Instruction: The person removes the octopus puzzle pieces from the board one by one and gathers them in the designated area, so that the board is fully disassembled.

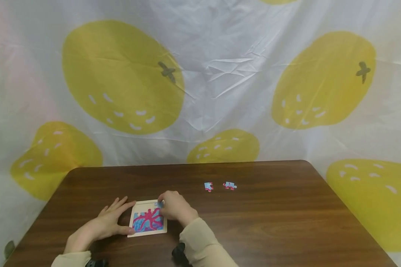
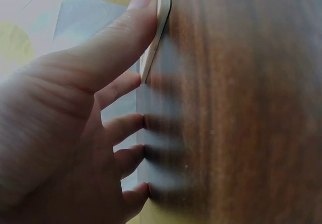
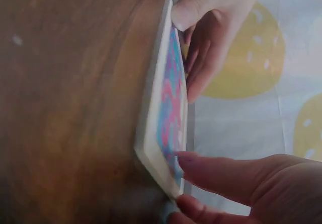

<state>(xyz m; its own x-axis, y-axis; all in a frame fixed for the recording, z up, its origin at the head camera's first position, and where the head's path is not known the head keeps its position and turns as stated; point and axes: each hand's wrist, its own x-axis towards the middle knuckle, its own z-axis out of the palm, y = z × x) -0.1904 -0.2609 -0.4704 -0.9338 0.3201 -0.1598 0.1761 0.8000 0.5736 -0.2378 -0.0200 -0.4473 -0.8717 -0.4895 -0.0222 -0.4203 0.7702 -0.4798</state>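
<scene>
A small square puzzle tray [image 1: 147,234] with a pale rim lies on the table, in the head view's lower left-centre. Its lower part is filled with a pink octopus picture [image 1: 149,219] on blue; a pale strip shows above that. My left hand [image 1: 108,220] spreads along the tray's left side, thumb on the near corner, index finger at the far corner, other fingertips on the table. At the far right corner my right hand [image 1: 176,207] pinches a blue puzzle piece [image 1: 158,204], partly hidden by the fingers. In the right wrist view its thumb [image 3: 216,176] is over the tray.
Two loose puzzle pieces, one [image 1: 208,186] nearer the tray and another [image 1: 230,185] to its right, lie farther back on the brown wooden table [image 1: 270,222]. A white curtain [image 1: 227,92] printed with yellow fruit hangs behind the table.
</scene>
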